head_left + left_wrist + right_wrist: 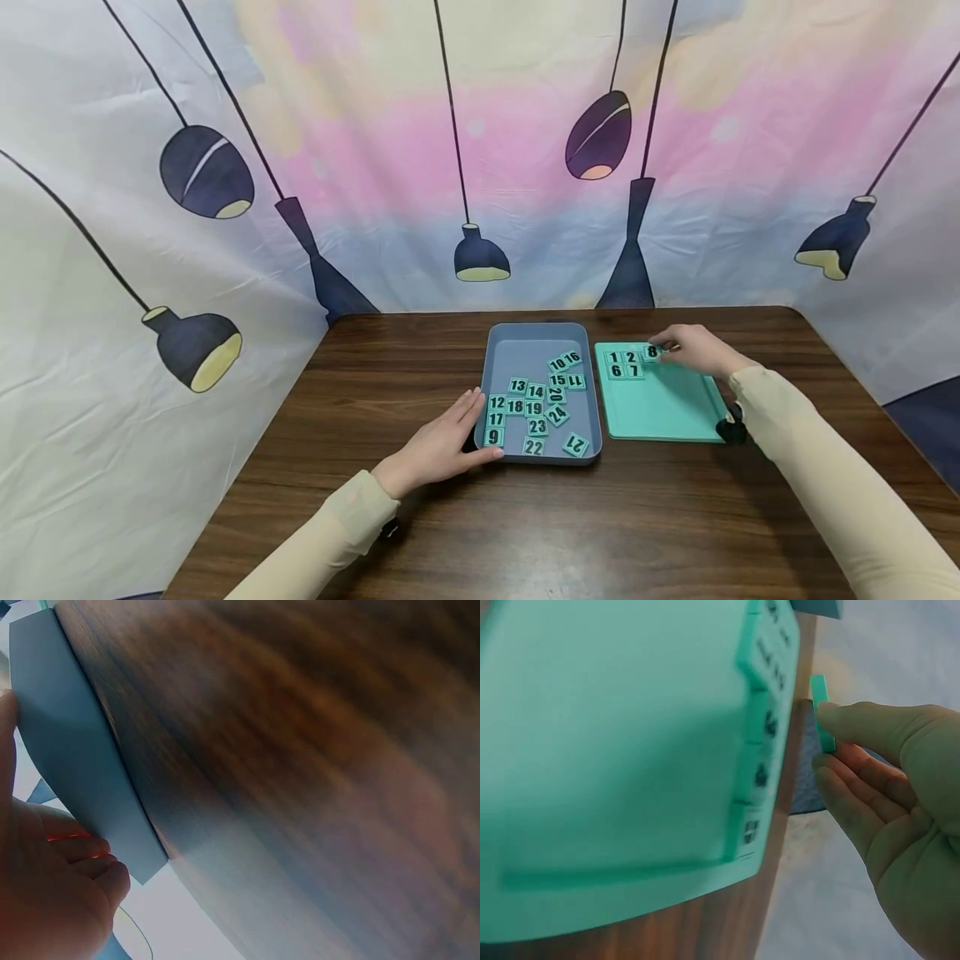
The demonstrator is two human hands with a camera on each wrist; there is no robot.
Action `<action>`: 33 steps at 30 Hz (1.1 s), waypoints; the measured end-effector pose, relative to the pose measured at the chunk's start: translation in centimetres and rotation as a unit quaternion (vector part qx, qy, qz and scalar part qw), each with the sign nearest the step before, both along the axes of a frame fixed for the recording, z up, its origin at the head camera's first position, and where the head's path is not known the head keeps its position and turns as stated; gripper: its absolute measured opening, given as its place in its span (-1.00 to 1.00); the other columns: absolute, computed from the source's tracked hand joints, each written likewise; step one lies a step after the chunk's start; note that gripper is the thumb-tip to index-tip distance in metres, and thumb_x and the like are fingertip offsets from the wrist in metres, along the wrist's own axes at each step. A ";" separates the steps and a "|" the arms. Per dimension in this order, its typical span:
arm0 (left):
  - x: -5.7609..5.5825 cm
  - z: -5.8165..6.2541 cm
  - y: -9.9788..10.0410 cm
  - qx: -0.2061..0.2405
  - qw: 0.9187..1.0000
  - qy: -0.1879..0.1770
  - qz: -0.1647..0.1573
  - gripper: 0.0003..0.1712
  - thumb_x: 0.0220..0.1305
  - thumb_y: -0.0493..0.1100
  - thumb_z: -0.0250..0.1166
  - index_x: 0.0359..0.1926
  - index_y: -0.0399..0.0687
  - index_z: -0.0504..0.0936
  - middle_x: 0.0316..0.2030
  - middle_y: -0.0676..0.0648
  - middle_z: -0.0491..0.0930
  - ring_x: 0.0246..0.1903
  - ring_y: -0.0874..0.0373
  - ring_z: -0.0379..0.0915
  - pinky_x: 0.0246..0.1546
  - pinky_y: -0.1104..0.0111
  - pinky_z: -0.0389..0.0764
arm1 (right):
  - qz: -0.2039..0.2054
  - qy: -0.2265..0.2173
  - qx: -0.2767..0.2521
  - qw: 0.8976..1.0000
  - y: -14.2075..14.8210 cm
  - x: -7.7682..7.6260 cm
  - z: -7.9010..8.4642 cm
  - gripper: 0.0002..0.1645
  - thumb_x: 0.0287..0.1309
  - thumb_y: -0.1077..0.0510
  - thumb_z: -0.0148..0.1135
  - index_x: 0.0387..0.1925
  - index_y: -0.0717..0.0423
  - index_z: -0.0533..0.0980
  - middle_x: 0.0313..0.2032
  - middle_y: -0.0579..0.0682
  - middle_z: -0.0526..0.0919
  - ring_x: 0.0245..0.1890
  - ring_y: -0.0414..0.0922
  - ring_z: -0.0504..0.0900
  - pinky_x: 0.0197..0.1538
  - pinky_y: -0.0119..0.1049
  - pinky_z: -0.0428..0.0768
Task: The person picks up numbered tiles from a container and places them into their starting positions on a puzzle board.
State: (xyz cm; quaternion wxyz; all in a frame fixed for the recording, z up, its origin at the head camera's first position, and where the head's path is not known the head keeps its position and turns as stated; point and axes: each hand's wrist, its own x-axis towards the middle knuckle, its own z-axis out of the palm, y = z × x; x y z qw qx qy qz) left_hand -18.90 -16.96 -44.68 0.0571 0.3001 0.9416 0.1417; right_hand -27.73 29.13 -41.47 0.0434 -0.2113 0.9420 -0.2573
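My right hand (701, 350) pinches a small green number tile (652, 352) marked 8, over the upper part of a square green board (671, 408). In the right wrist view the thumb and fingertips grip this tile (820, 688) above the board's surface. Tiles 1 (613, 357), 2 (631, 357), 6 (616, 372) and 7 (634, 371) sit in rows at the board's upper left; the hand covers part of the top row. My left hand (442, 437) rests along the left side of a grey tray (517, 333), its thumb at the front left corner.
Several loose number tiles lie in the grey tray, some turned at angles, such as tile 21 (576, 445) and tile 24 (557, 415). Tray and board stand side by side on a brown wooden table (600, 533). Behind hangs a cloth (375, 125) printed with lamps.
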 end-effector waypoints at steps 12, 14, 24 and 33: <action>-0.1 0.0 -0.1 0.005 1.000 -0.009 -0.001 0.17 0.33 0.53 0.03 0.59 -0.21 -0.01 0.58 -0.20 -0.09 0.56 0.03 -0.21 0.41 0.07 0.23 | 0.023 -0.004 -0.001 1.000 0.6 1.7 -2.5 -0.53 0.29 0.28 0.31 0.17 0.46 0.53 0.08 0.40 0.57 0.00 0.27 0.62 -0.05 0.05 0.64; -0.1 0.0 0.0 0.004 1.000 -0.010 0.000 0.17 0.33 0.54 0.03 0.59 -0.20 -0.02 0.58 -0.19 -0.10 0.56 0.04 -0.22 0.41 0.07 0.22 | 0.020 -0.001 0.000 1.000 0.4 1.8 -2.8 -0.53 0.29 0.29 0.31 0.16 0.46 0.53 0.08 0.40 0.57 -0.01 0.27 0.62 -0.07 0.05 0.64; 0.0 0.1 0.1 0.005 1.000 -0.010 0.000 0.17 0.32 0.53 0.04 0.59 -0.20 -0.01 0.58 -0.20 -0.09 0.56 0.02 -0.20 0.41 0.07 0.23 | -0.008 0.015 -0.006 1.000 -0.2 1.7 -3.4 -0.59 0.27 0.33 0.31 0.12 0.46 0.56 0.01 0.37 0.53 -0.07 0.22 0.61 -0.11 0.02 0.64; 0.1 0.2 0.1 0.003 1.000 -0.010 0.002 0.16 0.33 0.52 0.05 0.59 -0.21 -0.01 0.58 -0.18 -0.09 0.56 0.03 -0.20 0.41 0.08 0.22 | -0.014 0.017 -0.006 1.000 -0.6 1.4 -3.5 -0.60 0.27 0.33 0.30 0.11 0.46 0.57 0.04 0.41 0.51 -0.07 0.24 0.60 -0.13 0.04 0.63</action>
